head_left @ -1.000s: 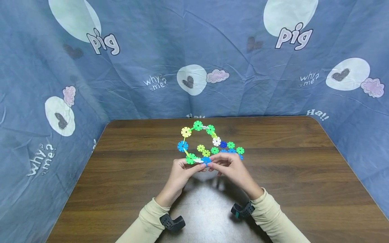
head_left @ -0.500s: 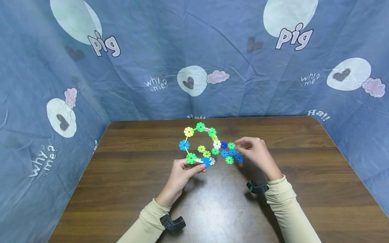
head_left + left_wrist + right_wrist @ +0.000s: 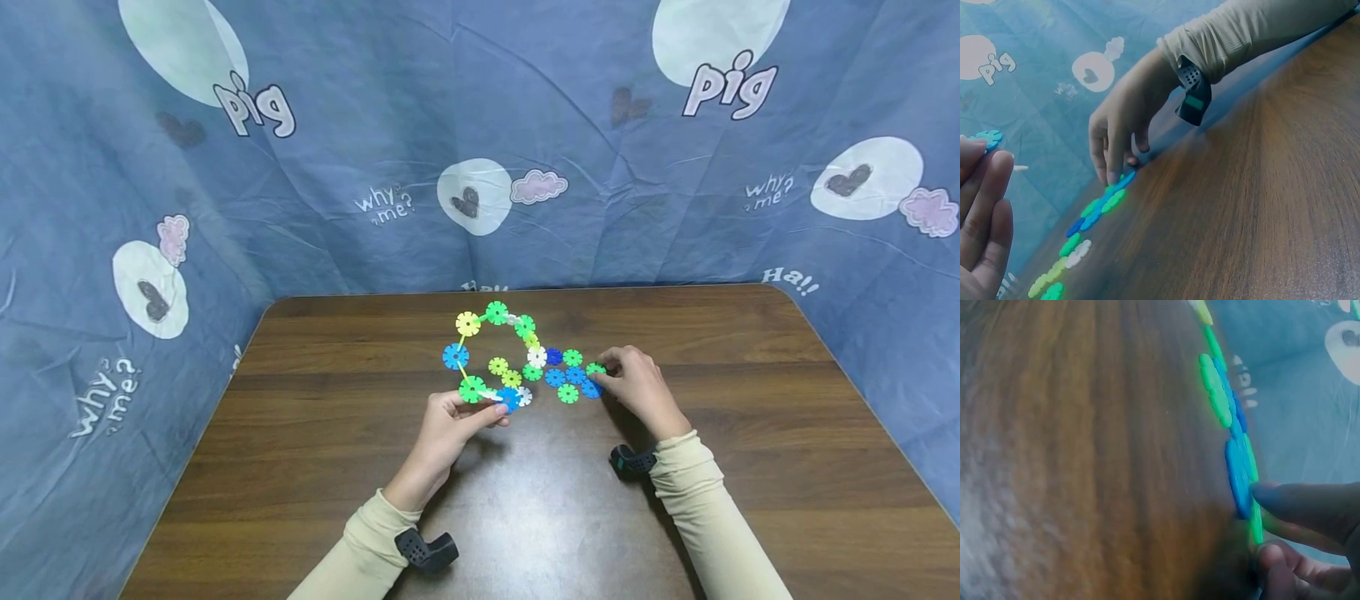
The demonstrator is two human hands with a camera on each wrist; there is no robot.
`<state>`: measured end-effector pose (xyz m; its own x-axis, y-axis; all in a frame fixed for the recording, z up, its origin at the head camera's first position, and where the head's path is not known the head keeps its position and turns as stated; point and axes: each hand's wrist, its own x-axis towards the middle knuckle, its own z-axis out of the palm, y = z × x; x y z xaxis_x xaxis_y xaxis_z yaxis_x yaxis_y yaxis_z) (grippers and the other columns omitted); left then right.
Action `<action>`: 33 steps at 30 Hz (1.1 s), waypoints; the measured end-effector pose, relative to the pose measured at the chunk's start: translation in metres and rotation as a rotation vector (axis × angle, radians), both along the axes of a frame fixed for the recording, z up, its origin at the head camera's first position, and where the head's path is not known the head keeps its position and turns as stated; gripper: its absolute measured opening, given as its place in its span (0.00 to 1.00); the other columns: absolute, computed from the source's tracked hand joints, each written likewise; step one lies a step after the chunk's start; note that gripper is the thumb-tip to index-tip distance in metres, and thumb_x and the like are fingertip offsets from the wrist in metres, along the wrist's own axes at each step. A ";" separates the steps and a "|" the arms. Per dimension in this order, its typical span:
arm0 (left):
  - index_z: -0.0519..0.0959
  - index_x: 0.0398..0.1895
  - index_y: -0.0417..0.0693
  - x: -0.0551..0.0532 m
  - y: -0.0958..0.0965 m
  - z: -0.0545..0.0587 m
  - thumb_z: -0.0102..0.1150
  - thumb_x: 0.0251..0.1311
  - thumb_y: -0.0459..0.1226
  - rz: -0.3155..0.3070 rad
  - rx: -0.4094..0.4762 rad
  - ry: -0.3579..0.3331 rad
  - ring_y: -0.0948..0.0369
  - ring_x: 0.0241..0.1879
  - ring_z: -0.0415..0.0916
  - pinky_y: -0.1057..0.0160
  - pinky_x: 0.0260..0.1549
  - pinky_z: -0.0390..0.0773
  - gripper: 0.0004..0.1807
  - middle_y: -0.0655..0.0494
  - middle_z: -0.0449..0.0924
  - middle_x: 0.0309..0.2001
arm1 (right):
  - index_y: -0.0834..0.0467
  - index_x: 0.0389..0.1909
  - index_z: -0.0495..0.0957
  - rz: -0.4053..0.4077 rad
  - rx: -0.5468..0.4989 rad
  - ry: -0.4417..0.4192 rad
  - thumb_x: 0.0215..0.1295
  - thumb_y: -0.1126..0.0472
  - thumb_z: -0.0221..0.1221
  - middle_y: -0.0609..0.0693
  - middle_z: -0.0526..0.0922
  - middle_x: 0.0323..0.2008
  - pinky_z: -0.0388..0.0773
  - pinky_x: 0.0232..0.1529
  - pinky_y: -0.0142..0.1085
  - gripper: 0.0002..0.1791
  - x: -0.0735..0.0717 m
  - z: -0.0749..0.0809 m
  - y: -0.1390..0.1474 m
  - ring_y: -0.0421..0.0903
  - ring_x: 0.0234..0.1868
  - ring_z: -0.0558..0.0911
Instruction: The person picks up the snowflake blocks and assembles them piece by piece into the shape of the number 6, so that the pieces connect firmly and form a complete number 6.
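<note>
My left hand (image 3: 448, 433) pinches a blue snowflake disc (image 3: 508, 398) at the near end of a curved chain of linked snowflake discs (image 3: 455, 356). Green, yellow, white and blue discs make up this chain, some seen edge-on. Over on the right, my right hand (image 3: 643, 390) has thumb and fingertips on a green snowflake disc (image 3: 596, 369) at the edge of a group of loose discs. In the right wrist view, the fingers (image 3: 1297, 500) meet that disc's edge. The left wrist view shows the held blue disc (image 3: 990, 137) raised off the table, partly covered by the fingers.
Loose blue discs (image 3: 575, 375), a green disc (image 3: 567, 393), a white disc (image 3: 525, 396) and yellow-green discs (image 3: 498, 366) lie flat on the wooden table (image 3: 315, 467). A patterned blue cloth (image 3: 337, 150) hangs behind the table's far edge.
My right hand left the blue disc near my left hand and moved right to the loose discs, then shifted slightly to the outer green one. My left hand keeps its hold on the chain.
</note>
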<state>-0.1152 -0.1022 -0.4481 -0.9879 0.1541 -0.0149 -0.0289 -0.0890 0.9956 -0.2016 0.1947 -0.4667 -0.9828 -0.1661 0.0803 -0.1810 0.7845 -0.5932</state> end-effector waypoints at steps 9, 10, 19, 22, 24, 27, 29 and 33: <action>0.83 0.45 0.24 0.000 -0.001 -0.001 0.69 0.62 0.30 -0.002 0.004 0.004 0.64 0.31 0.89 0.64 0.47 0.86 0.14 0.43 0.91 0.35 | 0.64 0.41 0.83 -0.029 -0.104 -0.068 0.60 0.62 0.73 0.59 0.88 0.37 0.82 0.34 0.38 0.13 -0.002 -0.002 0.003 0.42 0.28 0.85; 0.83 0.45 0.24 -0.001 -0.001 -0.001 0.70 0.62 0.30 -0.001 0.003 0.005 0.63 0.31 0.89 0.64 0.47 0.86 0.14 0.42 0.90 0.35 | 0.63 0.40 0.82 -0.033 -0.125 -0.072 0.59 0.63 0.73 0.58 0.88 0.36 0.82 0.31 0.36 0.13 -0.001 -0.001 0.003 0.40 0.27 0.84; 0.82 0.45 0.23 -0.001 0.000 -0.002 0.69 0.62 0.29 -0.006 0.010 0.010 0.64 0.31 0.89 0.65 0.46 0.86 0.14 0.50 0.91 0.33 | 0.64 0.39 0.85 0.046 -0.316 -0.046 0.63 0.65 0.71 0.59 0.89 0.33 0.87 0.29 0.35 0.07 0.005 0.008 -0.001 0.47 0.29 0.89; 0.81 0.45 0.22 -0.002 0.000 -0.004 0.69 0.62 0.29 -0.015 0.016 0.014 0.65 0.30 0.89 0.65 0.45 0.86 0.15 0.57 0.90 0.31 | 0.65 0.43 0.85 0.106 -0.442 -0.086 0.65 0.63 0.70 0.63 0.90 0.37 0.89 0.34 0.39 0.10 0.009 0.017 -0.006 0.52 0.33 0.91; 0.81 0.45 0.23 -0.002 0.000 -0.003 0.68 0.62 0.29 -0.016 0.018 0.015 0.65 0.30 0.88 0.65 0.44 0.87 0.14 0.60 0.90 0.31 | 0.64 0.45 0.86 0.123 -0.478 -0.106 0.65 0.60 0.70 0.61 0.91 0.38 0.89 0.38 0.38 0.12 0.013 0.023 -0.011 0.50 0.36 0.91; 0.82 0.44 0.24 -0.001 0.000 -0.003 0.68 0.63 0.29 -0.019 0.021 0.018 0.65 0.30 0.88 0.65 0.44 0.87 0.13 0.62 0.89 0.30 | 0.61 0.45 0.86 0.138 -0.500 -0.122 0.63 0.58 0.72 0.58 0.91 0.38 0.87 0.39 0.36 0.14 0.019 0.031 -0.019 0.44 0.36 0.91; 0.82 0.44 0.24 -0.001 0.000 -0.002 0.68 0.63 0.29 -0.016 0.020 0.012 0.65 0.29 0.88 0.65 0.43 0.87 0.12 0.63 0.89 0.29 | 0.60 0.45 0.86 0.156 -0.519 -0.130 0.62 0.59 0.73 0.58 0.91 0.38 0.87 0.37 0.38 0.13 0.023 0.036 -0.024 0.44 0.35 0.91; 0.82 0.45 0.24 -0.001 0.000 -0.001 0.67 0.63 0.28 -0.011 0.019 0.001 0.66 0.29 0.88 0.65 0.42 0.87 0.12 0.65 0.89 0.29 | 0.61 0.45 0.86 0.244 -0.600 -0.155 0.64 0.63 0.70 0.61 0.91 0.37 0.89 0.35 0.48 0.10 0.031 0.042 -0.034 0.52 0.33 0.91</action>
<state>-0.1163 -0.1018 -0.4495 -0.9861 0.1657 -0.0113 -0.0295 -0.1077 0.9938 -0.1705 0.1604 -0.4245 -0.9301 -0.3563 0.0888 -0.1889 0.2570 -0.9478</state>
